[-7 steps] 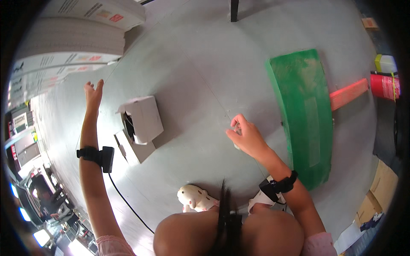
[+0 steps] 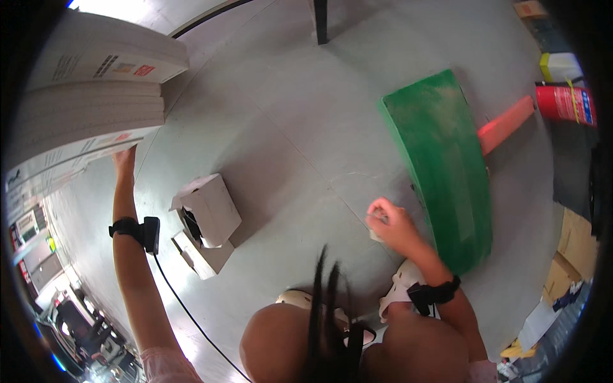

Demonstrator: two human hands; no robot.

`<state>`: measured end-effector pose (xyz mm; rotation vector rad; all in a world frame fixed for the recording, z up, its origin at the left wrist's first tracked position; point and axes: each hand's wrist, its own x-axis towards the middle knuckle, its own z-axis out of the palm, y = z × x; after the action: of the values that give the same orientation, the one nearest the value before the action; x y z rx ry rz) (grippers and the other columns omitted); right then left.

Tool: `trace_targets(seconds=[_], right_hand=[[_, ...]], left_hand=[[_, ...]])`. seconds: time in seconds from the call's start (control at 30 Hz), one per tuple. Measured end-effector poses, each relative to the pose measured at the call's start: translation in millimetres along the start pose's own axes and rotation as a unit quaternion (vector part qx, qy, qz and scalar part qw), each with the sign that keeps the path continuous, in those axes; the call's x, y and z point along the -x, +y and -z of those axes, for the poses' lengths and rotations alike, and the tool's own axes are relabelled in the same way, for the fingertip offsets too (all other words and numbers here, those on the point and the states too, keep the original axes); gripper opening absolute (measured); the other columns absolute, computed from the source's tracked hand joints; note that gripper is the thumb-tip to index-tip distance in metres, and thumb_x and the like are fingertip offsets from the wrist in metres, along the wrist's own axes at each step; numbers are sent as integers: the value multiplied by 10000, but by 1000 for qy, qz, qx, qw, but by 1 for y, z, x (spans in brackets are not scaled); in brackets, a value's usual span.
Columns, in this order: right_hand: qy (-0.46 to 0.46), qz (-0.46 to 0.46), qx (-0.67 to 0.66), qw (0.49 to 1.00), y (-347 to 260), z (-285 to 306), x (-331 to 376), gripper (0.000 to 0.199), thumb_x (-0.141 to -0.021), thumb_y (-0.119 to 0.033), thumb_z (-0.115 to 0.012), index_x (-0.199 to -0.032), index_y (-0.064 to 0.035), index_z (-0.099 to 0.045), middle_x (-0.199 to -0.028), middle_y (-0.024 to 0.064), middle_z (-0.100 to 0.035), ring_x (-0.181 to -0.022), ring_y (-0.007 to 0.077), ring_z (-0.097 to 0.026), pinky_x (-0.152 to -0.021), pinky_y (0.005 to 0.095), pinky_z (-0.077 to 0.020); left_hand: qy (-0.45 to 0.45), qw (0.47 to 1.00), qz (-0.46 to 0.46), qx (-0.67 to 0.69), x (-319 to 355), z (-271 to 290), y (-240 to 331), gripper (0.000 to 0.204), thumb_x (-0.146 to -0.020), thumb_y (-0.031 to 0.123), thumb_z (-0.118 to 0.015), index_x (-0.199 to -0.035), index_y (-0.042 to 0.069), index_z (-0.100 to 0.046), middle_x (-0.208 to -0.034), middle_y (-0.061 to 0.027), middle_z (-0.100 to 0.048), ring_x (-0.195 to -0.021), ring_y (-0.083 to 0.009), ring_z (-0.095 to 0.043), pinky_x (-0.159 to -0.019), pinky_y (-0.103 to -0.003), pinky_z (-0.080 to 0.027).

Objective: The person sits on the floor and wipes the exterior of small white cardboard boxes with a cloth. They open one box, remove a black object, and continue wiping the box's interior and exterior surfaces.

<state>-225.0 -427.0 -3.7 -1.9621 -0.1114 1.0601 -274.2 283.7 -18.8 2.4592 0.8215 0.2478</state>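
On the left, my left hand (image 2: 126, 157) reaches to the lower edge of a stack of white boxes (image 2: 83, 121). Its fingers are hidden at that edge, so I cannot see whether it grips the stack. My right hand (image 2: 397, 231) is above the floor, left of a long green panel (image 2: 440, 159), with its fingers curled. A small pale bit shows beneath them, too unclear to name. Between my hands, an open white box (image 2: 211, 207) with something black inside stands on the floor. Black bands with small devices are strapped to both forearms.
A red bar (image 2: 507, 124) runs from the green panel toward a red cylinder (image 2: 565, 104) at the right. Flattened cardboard (image 2: 571, 249) lies at the lower right. A dark post (image 2: 320, 22) stands at the far side. A black cable (image 2: 185, 306) hangs from my left forearm band.
My left hand has come to the white stack, and its fingers have gone out of sight. My right hand has drawn nearer to me and rightward, still curled. The whole view has shifted.
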Motion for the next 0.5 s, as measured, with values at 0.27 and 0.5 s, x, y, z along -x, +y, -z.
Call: trace_targets(seconds=[0.27,0.5], right_hand=[[157,-71,-13,985,-3,67,44,189,-911,-170,-634,-1056,-52,-611,-761,20,-599,-696,92,-561,-628,286,-460],[116,-46,-60,990,-8,44,21,146,-931,-115,-597,-1064,-58,-611,-776,-31,-519,-734,45,-497,-687,225,-419]], left_hand=[[170,963,-39,-207,-57,-53,-52,301,-892,295,-711,-1007,18,-695,-1043,-129,-669,-999,-256,-616,-872,-366,-483],[-36,997,-63,5,10,-61,31,453,-824,311,-783,-1111,-17,-662,-1056,-101,-673,-1001,-195,-590,-900,-332,-461]])
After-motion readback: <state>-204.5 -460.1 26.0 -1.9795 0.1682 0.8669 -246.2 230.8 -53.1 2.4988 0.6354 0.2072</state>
